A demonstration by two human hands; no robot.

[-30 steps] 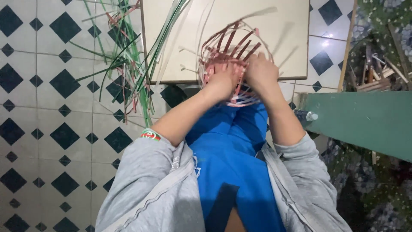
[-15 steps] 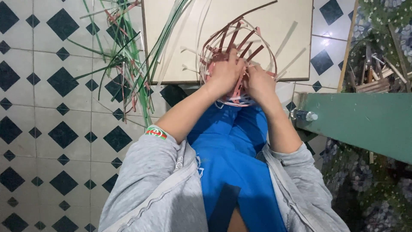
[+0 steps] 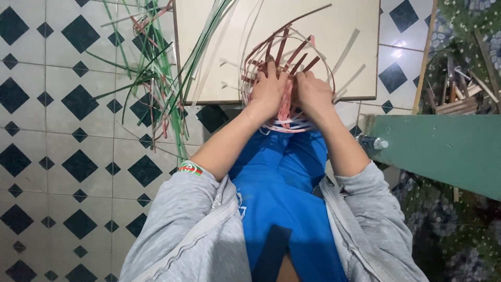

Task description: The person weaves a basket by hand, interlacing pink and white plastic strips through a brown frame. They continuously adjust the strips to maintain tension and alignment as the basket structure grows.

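- Floor (image 3: 62,156): white tiles with dark diamond insets, covering the left side of the view.
- Surface (image 3: 355,68): pale cream board with a dark edge, at the top centre.
- Half-woven basket (image 3: 292,57): open round frame of reddish-brown, pink and white strips, sitting at the near edge of the surface and overhanging toward the lap.
- Left hand (image 3: 269,91): fingers spread, pressed flat onto the basket's strips, not closed around any.
- Right hand (image 3: 313,94): just beside the left, fingers curled onto the pink strips; whether it pinches one cannot be told.
- Loose green strips (image 3: 156,89): a bundle trailing from the surface onto the floor.
- Green board (image 3: 443,146): at right.
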